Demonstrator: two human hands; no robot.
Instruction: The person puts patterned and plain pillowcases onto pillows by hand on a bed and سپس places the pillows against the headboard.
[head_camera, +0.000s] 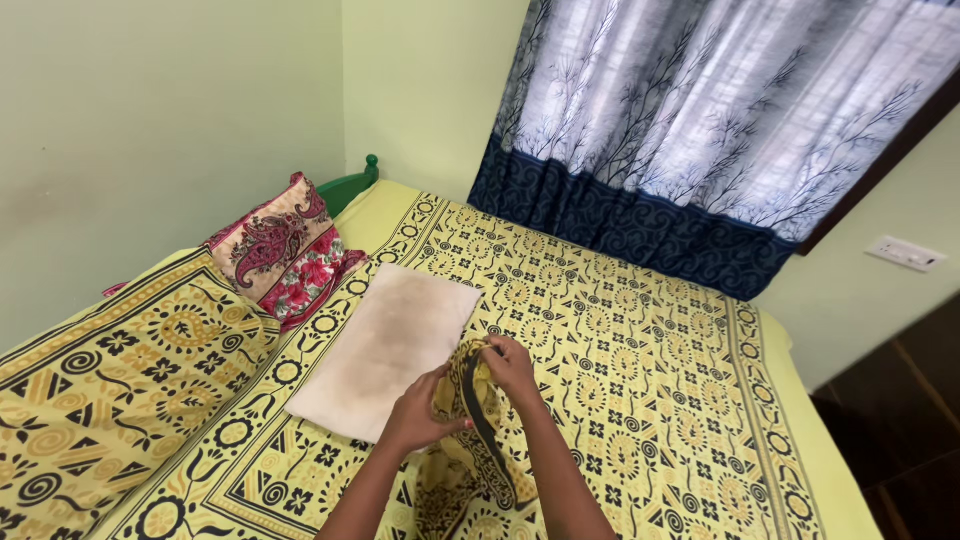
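Far left: a bulky mound under a yellow and black patterned cover (110, 390) lies on the bed (640, 360); it looks like folded bedding left where it sits, out of the working area; beside it, a red and cream floral pillow (280, 250) leans against the green headboard (348, 187), propped upright rather than lying flat.

Centre left: a bare, off-white pillow (390, 345) lies flat on the yellow patterned bedsheet (600, 300), uncovered and just ahead of the hands, within easy reach.

Centre: the left hand (420, 412) is closed on a yellow and black pillowcase (468, 440); its grip pinches the bunched fabric from the left side; the right hand (510, 365) pinches the upper edge of the same cloth, fingers curled over the dark border; both hands hold the cloth raised off the bed, so the rest of the pillowcase hangs down between the forearms; holding two points of the edge apart appears to keep the opening accessible; whether the opening is in fact spread, I cannot tell.

Right: a blue and white curtain (700, 130) with a branch print covers the window; a white wall switch plate (905, 253) sits on the pale green wall; dark floor (900, 420) shows beyond the bed edge.
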